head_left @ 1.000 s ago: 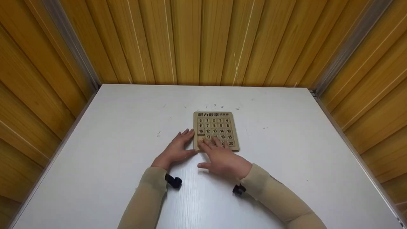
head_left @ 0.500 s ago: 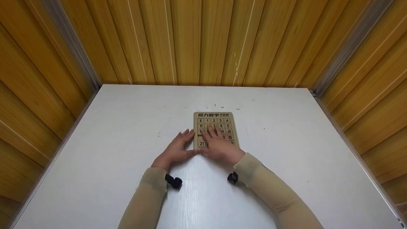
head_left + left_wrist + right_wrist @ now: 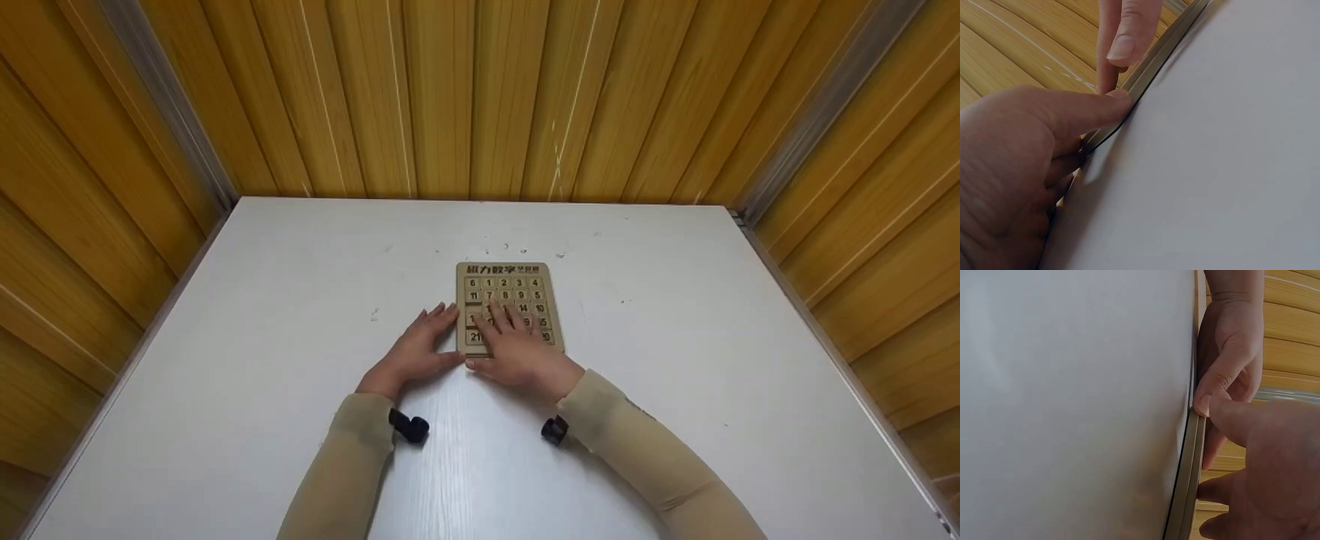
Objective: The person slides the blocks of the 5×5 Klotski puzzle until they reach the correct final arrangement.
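A wooden number slide puzzle lies flat on the white table, with printed characters along its top and rows of numbered tiles below. My left hand holds its near left corner, the thumb against the front edge and the fingers along the left side. My right hand is spread over the lower tiles, fingertips touching them and hiding several. Its thumb sits by the front edge, close to the left thumb in the right wrist view. A gap shows in the left column, below tile 11.
The white table extends around the puzzle on all sides. Yellow wood-look panels stand behind it and at both sides. A small black camera sits on the left wrist, another on the right.
My right hand moved up over the tiles, then slightly back toward me. Tile 16 in the left column has slid down one place, so the gap is now above it. The left hand stays put.
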The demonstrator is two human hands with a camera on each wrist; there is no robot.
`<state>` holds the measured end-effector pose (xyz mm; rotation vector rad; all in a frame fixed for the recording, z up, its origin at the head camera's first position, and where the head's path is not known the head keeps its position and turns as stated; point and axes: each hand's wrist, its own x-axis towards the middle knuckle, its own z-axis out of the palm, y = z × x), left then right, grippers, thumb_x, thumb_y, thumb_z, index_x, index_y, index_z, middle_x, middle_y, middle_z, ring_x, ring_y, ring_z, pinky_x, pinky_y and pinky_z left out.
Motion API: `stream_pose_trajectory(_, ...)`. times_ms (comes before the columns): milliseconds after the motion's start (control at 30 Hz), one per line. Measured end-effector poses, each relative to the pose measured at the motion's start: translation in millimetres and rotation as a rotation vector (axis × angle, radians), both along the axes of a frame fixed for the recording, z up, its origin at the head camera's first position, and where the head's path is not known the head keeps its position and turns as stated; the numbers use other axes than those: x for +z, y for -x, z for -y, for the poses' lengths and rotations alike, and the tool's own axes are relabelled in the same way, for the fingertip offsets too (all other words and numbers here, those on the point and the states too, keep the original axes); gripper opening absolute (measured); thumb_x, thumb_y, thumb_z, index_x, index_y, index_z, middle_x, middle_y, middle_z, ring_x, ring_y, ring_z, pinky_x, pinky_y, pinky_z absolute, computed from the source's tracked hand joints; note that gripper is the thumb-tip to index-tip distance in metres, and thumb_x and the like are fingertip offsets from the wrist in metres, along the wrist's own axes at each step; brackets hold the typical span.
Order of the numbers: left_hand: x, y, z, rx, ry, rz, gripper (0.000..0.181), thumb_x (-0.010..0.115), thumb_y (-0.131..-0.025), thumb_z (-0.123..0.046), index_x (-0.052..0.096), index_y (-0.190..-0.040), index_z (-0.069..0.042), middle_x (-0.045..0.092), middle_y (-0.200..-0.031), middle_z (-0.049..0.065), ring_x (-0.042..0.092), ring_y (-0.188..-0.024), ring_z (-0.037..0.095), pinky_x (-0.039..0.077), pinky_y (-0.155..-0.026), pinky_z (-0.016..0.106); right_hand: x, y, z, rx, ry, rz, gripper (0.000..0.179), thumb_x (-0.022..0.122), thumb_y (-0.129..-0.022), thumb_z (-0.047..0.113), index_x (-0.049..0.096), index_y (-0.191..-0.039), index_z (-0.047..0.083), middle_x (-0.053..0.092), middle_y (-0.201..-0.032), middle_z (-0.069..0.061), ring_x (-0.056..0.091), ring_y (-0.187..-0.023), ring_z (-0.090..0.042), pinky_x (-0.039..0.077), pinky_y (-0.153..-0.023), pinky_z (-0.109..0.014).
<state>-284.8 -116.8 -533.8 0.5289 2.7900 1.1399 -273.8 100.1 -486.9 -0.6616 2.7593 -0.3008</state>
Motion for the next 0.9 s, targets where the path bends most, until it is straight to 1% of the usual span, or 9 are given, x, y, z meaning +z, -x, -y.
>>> stream_pose_trajectory(233, -0.9, 0.8, 0.7, 0.001, -0.003, -0.003, 0.083, 0.078, -0.089, -0.03, 0.038, -0.16, -0.014, 0.029, -0.169, 0.015, 0.017, -0.159, 0.045, 0.015, -0.131, 0.059, 3.4, -5.1, -0.2, 0.016, -0.023, 0.01, 0.088, 0.047, -0.1, 0.066, 0.011, -0.167, 0.023, -0.011, -0.174, -0.01, -0.008, -0.161, -0.041, -0.001, -0.127, -0.069)
stream_pose_trajectory(400, -0.7, 0.2, 0.3, 0.0, 0.001, -0.003, 0.084, 0.077, -0.09, -0.035, 0.036, -0.161, -0.015, 0.028, -0.17, 0.013, 0.016, -0.159, 0.045, 0.014, -0.131, 0.06, 8.8, -0.8, 1.2, 0.006, 0.007, 0.013, 0.088, 0.045, -0.099, 0.069, 0.014, -0.167, 0.023, -0.01, -0.175, -0.01, -0.007, -0.161, -0.04, 0.001, -0.127, -0.07)
stream_pose_trajectory(500, 0.7, -0.4, -0.3, 0.001, 0.005, 0.003, 0.085, 0.076, -0.091, -0.039, 0.035, -0.161, -0.015, 0.028, -0.17, 0.01, 0.015, -0.16, 0.042, 0.013, -0.132, 0.058, 10.4, 8.2, 3.3, -0.023, 0.038, 0.008, 0.088, 0.047, -0.098, 0.069, 0.016, -0.167, 0.022, -0.01, -0.175, -0.011, -0.006, -0.161, -0.04, 0.0, -0.127, -0.07)
stream_pose_trajectory(567, 1.3, -0.5, -0.5, 0.001, 0.001, 0.001, 0.084, 0.076, -0.091, -0.04, 0.035, -0.161, -0.014, 0.029, -0.17, 0.009, 0.016, -0.159, 0.042, 0.014, -0.132, 0.058, 9.3, 16.3, 5.3, -0.038, 0.039, -0.003, 0.089, 0.048, -0.099, 0.068, 0.016, -0.167, 0.021, -0.009, -0.174, -0.013, -0.005, -0.161, -0.042, 0.0, -0.127, -0.07)
stream_pose_trajectory(733, 0.6, 0.2, -0.4, 0.0, 0.002, 0.009, 0.083, 0.076, -0.09, -0.032, 0.036, -0.16, -0.013, 0.03, -0.169, 0.012, 0.018, -0.159, 0.041, 0.016, -0.132, 0.057, 4.7, 36.8, 10.6, -0.079, 0.002, -0.015, 0.087, 0.047, -0.1, 0.065, 0.013, -0.167, 0.021, -0.009, -0.174, -0.016, -0.004, -0.161, -0.042, 0.0, -0.127, -0.07)
stream_pose_trajectory(800, 1.0, 0.4, -0.5, 0.003, 0.007, 0.02, 0.083, 0.075, -0.09, -0.032, 0.036, -0.161, -0.014, 0.03, -0.169, 0.012, 0.018, -0.16, 0.04, 0.016, -0.132, 0.056, 3.8, 42.3, 12.1, -0.1, -0.004, -0.004, 0.087, 0.047, -0.1, 0.065, 0.012, -0.167, 0.023, -0.01, -0.174, -0.015, -0.005, -0.161, -0.041, 0.0, -0.127, -0.071)
stream_pose_trajectory(900, 1.6, 0.5, -0.6, 0.006, 0.018, 0.029, 0.083, 0.075, -0.09, -0.033, 0.036, -0.161, -0.015, 0.03, -0.17, 0.011, 0.018, -0.16, 0.039, 0.016, -0.132, 0.054, 2.9, 46.3, 13.3, -0.121, -0.009, 0.018, 0.086, 0.048, -0.1, 0.065, 0.011, -0.167, 0.025, -0.012, -0.174, -0.014, -0.007, -0.161, -0.041, 0.0, -0.127, -0.071)
